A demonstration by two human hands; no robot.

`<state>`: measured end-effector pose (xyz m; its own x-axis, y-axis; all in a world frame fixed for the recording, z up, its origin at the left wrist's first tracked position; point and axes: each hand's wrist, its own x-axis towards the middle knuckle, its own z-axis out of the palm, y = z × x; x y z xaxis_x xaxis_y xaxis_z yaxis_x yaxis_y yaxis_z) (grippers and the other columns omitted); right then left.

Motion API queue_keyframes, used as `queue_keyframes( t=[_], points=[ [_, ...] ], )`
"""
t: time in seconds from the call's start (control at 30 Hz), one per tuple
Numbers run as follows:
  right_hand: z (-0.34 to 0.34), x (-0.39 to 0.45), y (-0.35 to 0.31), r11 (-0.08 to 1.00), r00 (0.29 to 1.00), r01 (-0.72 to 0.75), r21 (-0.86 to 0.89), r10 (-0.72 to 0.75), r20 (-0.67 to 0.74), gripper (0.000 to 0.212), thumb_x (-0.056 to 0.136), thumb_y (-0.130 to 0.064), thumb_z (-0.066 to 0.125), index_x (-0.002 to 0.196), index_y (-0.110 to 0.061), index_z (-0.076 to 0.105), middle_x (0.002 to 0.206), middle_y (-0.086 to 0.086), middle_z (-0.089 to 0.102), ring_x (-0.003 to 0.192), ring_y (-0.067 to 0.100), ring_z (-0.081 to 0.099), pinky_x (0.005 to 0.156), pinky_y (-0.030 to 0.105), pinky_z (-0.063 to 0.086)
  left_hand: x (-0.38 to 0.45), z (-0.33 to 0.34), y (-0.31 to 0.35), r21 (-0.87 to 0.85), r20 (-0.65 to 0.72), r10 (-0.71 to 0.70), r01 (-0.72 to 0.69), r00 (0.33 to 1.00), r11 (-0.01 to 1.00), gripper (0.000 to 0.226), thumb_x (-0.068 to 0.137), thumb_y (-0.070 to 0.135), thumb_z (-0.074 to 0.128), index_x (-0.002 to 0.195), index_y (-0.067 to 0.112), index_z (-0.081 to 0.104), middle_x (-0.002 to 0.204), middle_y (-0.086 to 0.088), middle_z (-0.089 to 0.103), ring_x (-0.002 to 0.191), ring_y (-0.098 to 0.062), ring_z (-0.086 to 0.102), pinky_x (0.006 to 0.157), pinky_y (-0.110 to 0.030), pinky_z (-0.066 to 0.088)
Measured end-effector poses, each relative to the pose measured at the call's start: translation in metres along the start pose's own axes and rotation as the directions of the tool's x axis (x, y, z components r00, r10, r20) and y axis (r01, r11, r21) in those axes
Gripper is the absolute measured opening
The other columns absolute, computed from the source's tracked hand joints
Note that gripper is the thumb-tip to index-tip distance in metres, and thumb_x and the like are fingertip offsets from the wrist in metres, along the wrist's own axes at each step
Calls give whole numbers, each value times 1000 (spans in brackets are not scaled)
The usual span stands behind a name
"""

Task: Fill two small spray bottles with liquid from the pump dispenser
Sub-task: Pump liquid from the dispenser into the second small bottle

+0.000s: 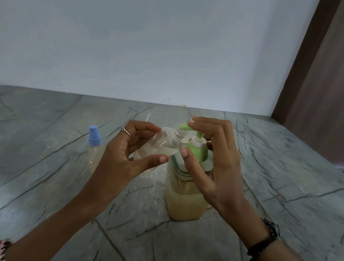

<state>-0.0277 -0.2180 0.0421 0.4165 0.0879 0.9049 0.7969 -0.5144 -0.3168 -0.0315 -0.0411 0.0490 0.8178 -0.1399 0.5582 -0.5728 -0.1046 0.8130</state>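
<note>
A small clear plastic spray bottle without its cap (160, 145) is being held tilted in the air, its threaded open neck pointing up and to the right, right beneath the spout of the green pump head (195, 143). Pale liquid is sitting in the lower part of this bottle. The left hand (126, 157) is gripping it, thumb in front and fingers curling round the back, a silver ring (126, 132) showing on one finger. The pump head is sitting atop a clear square-sided dispenser bottle of cloudy yellowish liquid (186, 198), which is standing on the grey veined stone countertop (29, 177). The right hand (212, 166) is arching over the pump, its fingers curved and slightly spread, one fingertip resting on the spout's top and the thumb lying near the green collar. A black bracelet (263, 241) is circling the right wrist. To the left, a second small clear spray bottle with a blue spray cap (94, 148) is standing upright on the countertop, just beside the left hand, holding pale liquid.
</note>
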Motion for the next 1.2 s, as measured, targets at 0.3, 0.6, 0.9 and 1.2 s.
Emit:
queue_keyframes(
  t=[0.3, 0.6, 0.9, 1.2],
  points=[
    [1, 8, -2, 999, 999, -24, 21, 25, -32, 22, 85, -24, 59, 95, -5, 64, 93, -4, 53, 87, -5, 54, 69, 10, 45, 1, 0, -3, -5, -1, 10, -10, 1000, 1000, 49, 55, 27, 81, 98, 27, 56, 95, 21, 66, 96, -2, 63, 72, -13, 52],
    [1, 5, -1, 1000, 999, -18, 13, 19, -36, 25, 87, -26, 54, 97, -5, 62, 97, -2, 52, 88, -1, 54, 67, 16, 48, 1, -2, -5, -5, 9, 20, -20, 1000, 1000, 56, 54, 50, 79, 101, 28, 57, 98, 18, 66, 98, -4, 63, 73, -13, 52],
    [1, 2, -1, 1000, 1000, -13, -5, 13, -3, 33, 86, -31, 55, 109, -8, 58, 112, 1, 49, 102, -4, 49, 75, 12, 46, 1, -2, -4, -21, 12, 23, -22, 1000, 1000, 61, 49, 61, 76, 98, 32, 56, 98, 19, 67, 98, -2, 63, 72, -11, 51],
    [1, 10, -5, 1000, 998, -29, 2, 29, -47, 22, 85, -25, 58, 89, -4, 63, 90, 3, 54, 78, 7, 57, 60, 21, 49, 1, 0, -3, -31, 19, 20, -19, 1000, 999, 61, 49, 59, 77, 98, 31, 56, 98, 16, 67, 97, -6, 64, 73, -15, 53]
  ],
)
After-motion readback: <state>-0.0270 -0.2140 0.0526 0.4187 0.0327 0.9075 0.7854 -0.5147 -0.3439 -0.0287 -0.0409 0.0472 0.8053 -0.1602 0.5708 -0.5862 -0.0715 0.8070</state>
